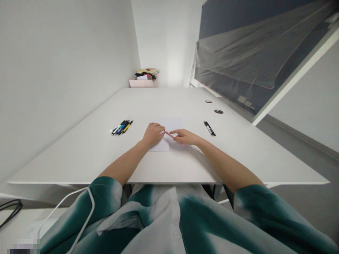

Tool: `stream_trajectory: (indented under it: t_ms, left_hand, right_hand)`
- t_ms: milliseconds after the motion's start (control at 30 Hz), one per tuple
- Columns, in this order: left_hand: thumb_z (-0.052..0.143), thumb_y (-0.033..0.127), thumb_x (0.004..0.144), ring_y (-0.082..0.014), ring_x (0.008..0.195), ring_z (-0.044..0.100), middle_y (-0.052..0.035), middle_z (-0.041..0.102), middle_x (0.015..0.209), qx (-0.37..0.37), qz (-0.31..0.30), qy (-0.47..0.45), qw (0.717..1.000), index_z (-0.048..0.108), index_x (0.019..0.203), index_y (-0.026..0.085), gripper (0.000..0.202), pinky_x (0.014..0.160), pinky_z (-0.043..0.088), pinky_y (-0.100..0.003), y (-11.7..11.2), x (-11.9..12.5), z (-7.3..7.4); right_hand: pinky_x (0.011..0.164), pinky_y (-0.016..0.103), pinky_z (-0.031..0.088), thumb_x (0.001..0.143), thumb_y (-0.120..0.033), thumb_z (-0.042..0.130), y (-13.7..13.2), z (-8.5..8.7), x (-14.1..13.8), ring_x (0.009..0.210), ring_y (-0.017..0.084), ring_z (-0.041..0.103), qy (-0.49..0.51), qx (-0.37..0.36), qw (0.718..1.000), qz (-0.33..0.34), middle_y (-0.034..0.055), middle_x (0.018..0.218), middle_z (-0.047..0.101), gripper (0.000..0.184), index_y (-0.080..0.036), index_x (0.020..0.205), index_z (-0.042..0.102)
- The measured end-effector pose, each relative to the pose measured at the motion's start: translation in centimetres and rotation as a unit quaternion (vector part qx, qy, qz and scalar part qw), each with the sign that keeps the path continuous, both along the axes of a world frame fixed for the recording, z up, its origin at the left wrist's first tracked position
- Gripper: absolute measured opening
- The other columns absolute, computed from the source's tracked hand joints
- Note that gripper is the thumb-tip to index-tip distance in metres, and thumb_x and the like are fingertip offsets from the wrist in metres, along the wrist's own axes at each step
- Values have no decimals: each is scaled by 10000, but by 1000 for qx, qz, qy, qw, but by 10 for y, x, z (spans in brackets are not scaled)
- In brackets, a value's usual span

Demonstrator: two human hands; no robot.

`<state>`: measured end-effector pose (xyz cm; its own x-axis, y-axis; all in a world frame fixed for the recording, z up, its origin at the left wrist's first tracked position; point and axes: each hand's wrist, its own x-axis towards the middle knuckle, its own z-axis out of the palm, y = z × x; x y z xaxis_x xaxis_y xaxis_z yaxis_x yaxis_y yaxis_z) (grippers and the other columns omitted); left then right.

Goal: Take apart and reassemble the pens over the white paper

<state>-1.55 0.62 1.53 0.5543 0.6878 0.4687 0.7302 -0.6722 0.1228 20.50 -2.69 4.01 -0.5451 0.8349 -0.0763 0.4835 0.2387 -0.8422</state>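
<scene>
A white sheet of paper (171,127) lies flat on the white table (169,106) in front of me. My left hand (153,133) rests on the sheet's left edge with its fingers curled down onto the paper. My right hand (184,137) lies on the near right part of the sheet, index finger stretched out to the left and touching the left hand's fingertips. Neither hand holds anything I can make out.
A bunch of several pens (122,127) lies left of the paper. A single black pen (209,128) lies to the right. Two round cable holes (218,111) are set in the table. A box with clutter (144,79) stands at the far end. A dark covered board (265,53) leans on the right.
</scene>
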Motion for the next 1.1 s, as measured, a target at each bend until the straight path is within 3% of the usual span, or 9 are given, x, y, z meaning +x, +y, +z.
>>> stream_trajectory:
  t_ms: [100, 233, 333, 467, 1100]
  left_hand:
    - [556, 275, 870, -278, 1128, 567, -92, 697, 1172, 2, 18, -18, 1000, 681, 1124, 209, 290, 999, 382, -464, 1, -4, 0]
    - [551, 268, 864, -272, 1115, 571, -100, 686, 1165, 0, 35, -41, 999, 677, 1093, 195, 272, 995, 395, -454, 4, -9, 0]
    - [547, 270, 863, -267, 1085, 585, -93, 693, 1132, -7, 41, -49, 998, 686, 1034, 204, 230, 992, 400, -451, 4, -10, 1]
    - [546, 277, 862, -266, 1070, 593, -94, 697, 1111, -11, 38, -49, 998, 689, 1004, 201, 216, 985, 402, -447, 5, -10, 0]
    - [531, 287, 865, -257, 1037, 602, -86, 711, 1062, -17, 31, -40, 999, 704, 956, 206, 212, 982, 397, -451, 7, -10, -3]
  right_hand:
    - [544, 244, 379, 806, -238, 576, 8, 0, 13, 448, 125, 487, -55, 88, 992, -73, -40, 482, 586, 504, -123, 1296, 602]
    - [673, 245, 415, 824, -223, 571, 24, 2, 57, 646, 166, 604, -207, 187, 937, -209, 33, 650, 694, 465, -113, 1273, 619]
    - [647, 238, 410, 836, -232, 545, 32, 5, 94, 662, 165, 615, -290, 164, 910, -249, 48, 701, 712, 383, -126, 1179, 681]
    - [620, 234, 411, 806, -221, 565, 34, 6, 125, 655, 162, 618, -320, 134, 891, -291, 45, 706, 713, 319, -141, 1070, 727]
    - [602, 254, 411, 775, -267, 583, 38, -6, 132, 666, 187, 621, -381, 93, 860, -326, 42, 657, 683, 278, -194, 996, 735]
